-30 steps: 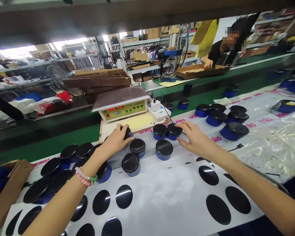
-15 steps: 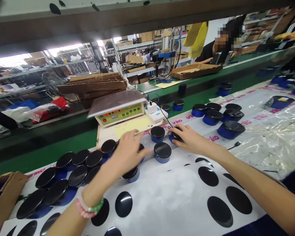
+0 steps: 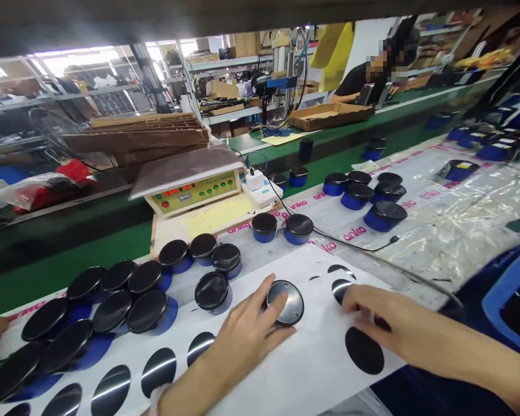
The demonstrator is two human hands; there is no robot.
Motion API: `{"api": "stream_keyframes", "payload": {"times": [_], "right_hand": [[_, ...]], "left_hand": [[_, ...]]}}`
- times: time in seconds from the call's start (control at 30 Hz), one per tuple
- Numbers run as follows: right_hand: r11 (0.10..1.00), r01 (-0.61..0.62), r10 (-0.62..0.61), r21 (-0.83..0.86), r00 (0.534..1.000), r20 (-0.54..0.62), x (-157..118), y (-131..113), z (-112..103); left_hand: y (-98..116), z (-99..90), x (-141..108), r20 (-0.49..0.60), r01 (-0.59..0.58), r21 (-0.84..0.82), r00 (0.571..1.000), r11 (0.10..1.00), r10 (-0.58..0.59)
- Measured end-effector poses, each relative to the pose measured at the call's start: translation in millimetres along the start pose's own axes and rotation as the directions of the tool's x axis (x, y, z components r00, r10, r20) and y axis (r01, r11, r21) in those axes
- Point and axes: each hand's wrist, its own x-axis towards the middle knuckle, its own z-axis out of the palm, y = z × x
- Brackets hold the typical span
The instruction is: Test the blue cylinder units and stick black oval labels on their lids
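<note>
My left hand (image 3: 260, 326) grips a round black-topped blue pot (image 3: 292, 306), thumb across its face and fingers along its side. This top shows a greyish disc with small holes inside a black rim. It sits over a white sheet (image 3: 303, 370) carrying black round stickers. At the sheet's right side, my right hand (image 3: 372, 318) has its fingers pinched at the lower edge of a shiny black sticker (image 3: 340, 289); whether that edge is lifted is unclear. Another sticker (image 3: 364, 351) lies just below this hand, and one more is partly covered by it.
Several black-topped blue pots (image 3: 147, 312) stand in rows at left; others (image 3: 385, 215) stand at right on printed plastic film. Behind are a control box (image 3: 195, 190) with lit buttons, a power strip (image 3: 262, 193) and a green belt (image 3: 125, 228). A cable (image 3: 351, 244) crosses the film. A person works across the belt.
My right hand has left a pot near the power strip and come down to the stickers. My left hand has moved right and now holds a pot. The camera view has shifted.
</note>
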Motion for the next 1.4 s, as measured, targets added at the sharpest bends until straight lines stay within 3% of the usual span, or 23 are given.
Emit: {"api": "stream_keyframes", "payload": {"times": [0.17,0.33,0.53,0.6,0.67,0.7,0.77,0.83,0.93,1.03,1.13,1.4], "right_hand": [[0.995,0.086,-0.094,0.055,0.984,0.151,-19.8,-6.5,9.9],[0.992,0.119,-0.124,0.038,0.974,0.188,-16.7,-13.0,8.7],[0.982,0.159,-0.179,0.106,0.960,0.215,-14.7,-7.9,-5.4],[0.986,0.126,-0.143,0.113,0.978,0.155,-22.8,6.2,-15.4],[0.990,0.095,-0.090,0.109,0.995,-0.048,-34.5,21.5,-24.7],[0.991,0.088,-0.068,0.103,0.980,-0.187,-39.9,26.3,-27.8],[0.991,0.089,-0.037,0.104,0.906,-0.422,-46.1,24.6,-28.0],[0.981,0.100,0.000,0.165,0.855,-0.518,-42.3,6.2,-19.0],[0.916,0.092,0.123,0.392,0.863,-0.490,-19.4,-36.0,5.0],[0.794,-0.004,0.293,0.607,0.878,-0.378,8.3,-64.2,26.5],[0.707,-0.025,0.335,0.706,0.892,-0.303,26.0,-69.6,38.7],[0.745,0.003,0.315,0.667,0.879,-0.357,35.1,-64.2,56.1]], "left_hand": [[-8.3,3.5,-7.2,-0.061,-0.098,0.000,0.993,0.995,0.098],[-4.8,8.6,-5.7,-0.132,-0.097,0.066,0.986,0.993,0.105],[-2.6,8.1,-5.7,-0.139,-0.079,0.015,0.987,0.997,0.080],[-2.9,7.4,-4.8,-0.116,-0.048,-0.049,0.992,0.998,0.042],[-3.3,7.6,-4.1,-0.073,-0.001,-0.113,0.997,0.994,-0.007],[-3.6,8.1,-3.9,-0.051,0.021,-0.143,0.998,0.989,-0.029],[-4.1,9.1,-4.0,-0.012,0.058,-0.214,0.998,0.975,-0.062],[-4.5,9.5,-4.4,0.026,0.113,-0.304,0.994,0.946,-0.110],[-4.4,8.2,-4.7,0.087,0.217,-0.403,0.976,0.889,-0.198],[-3.9,5.9,-4.8,0.140,0.261,-0.430,0.965,0.864,-0.222],[-3.8,4.9,-5.2,0.156,0.260,-0.439,0.965,0.860,-0.212],[-5.1,7.9,-5.6,0.147,0.263,-0.458,0.964,0.849,-0.220]]}}
